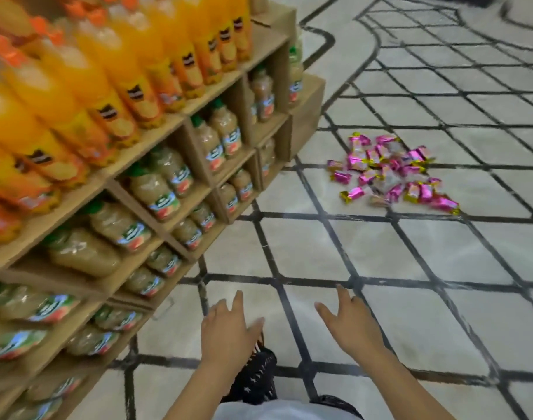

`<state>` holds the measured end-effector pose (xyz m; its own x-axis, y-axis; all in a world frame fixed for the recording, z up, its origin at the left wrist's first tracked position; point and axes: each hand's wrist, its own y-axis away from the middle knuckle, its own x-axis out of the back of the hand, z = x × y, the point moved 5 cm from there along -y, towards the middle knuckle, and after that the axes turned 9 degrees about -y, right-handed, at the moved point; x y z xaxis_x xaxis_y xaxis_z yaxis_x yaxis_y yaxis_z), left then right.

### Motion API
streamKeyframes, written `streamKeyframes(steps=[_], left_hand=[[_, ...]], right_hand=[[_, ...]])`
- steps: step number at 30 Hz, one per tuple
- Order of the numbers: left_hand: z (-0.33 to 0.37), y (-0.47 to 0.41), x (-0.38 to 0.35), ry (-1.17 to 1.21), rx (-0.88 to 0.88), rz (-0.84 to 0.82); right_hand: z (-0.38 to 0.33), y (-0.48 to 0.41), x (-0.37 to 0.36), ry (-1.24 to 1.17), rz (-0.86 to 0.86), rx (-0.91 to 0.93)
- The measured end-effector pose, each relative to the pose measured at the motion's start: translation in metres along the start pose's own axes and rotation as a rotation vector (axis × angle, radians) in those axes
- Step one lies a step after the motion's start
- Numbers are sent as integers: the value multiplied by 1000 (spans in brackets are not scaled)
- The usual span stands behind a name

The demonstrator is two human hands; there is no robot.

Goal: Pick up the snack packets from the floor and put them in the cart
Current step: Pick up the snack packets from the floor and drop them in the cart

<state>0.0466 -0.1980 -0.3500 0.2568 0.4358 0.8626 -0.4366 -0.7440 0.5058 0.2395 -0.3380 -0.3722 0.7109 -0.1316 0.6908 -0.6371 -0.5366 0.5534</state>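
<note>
— Where do the packets lie?

— In a loose heap on the floor, just off the far end of the shelf and clear of its corner. They are pink and gold foil wrappers. Some overlap in the middle of the heap, and a few lie singly at the edge nearest the shelf.

— And the person's hands?

— Both are held out low over the floor, near the shelf's close end and well apart from the heap. The left hand is the one closer to the shelf. Its fingers are straight and spread, its back faces up, and it holds nothing. The right hand is on the side away from the shelf. Its fingers are also spread, its thumb points out towards the left hand, and it holds nothing either. Neither hand touches a packet.

— What does the shelf carry?

— It is brown board split into compartments. Orange bottles stand in rows along the top. Pale bottles with green caps fill the compartments under them. The labels are too blurred to read.

— Anything else by the shelf?

— A black shoe with small white marks shows under the left hand, on the pale, dark-lined floor beside the shelf's close end.
</note>
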Motion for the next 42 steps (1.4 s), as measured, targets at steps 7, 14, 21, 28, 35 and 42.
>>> streamKeyframes(steps=[7,14,21,28,35,42], left_hand=[[34,-105,60,-88,-221,27],[116,-192,98,-190,-378,12],[256,-293,116,-285,-420,-4],[414,-381,133,-285,-422,-48],[516,-498,93,-312,-487,-43],[576,-680,-51,-553,-606,9]], right_hand=[[-24,-60,34,-111,97,-123],[3,-117,86,-225,180,-237],[63,-234,165,-255,140,-294],[117,-371,264,-183,60,-252],[193,-517,299,137,28,-204],[275,-729,214,226,13,-172]])
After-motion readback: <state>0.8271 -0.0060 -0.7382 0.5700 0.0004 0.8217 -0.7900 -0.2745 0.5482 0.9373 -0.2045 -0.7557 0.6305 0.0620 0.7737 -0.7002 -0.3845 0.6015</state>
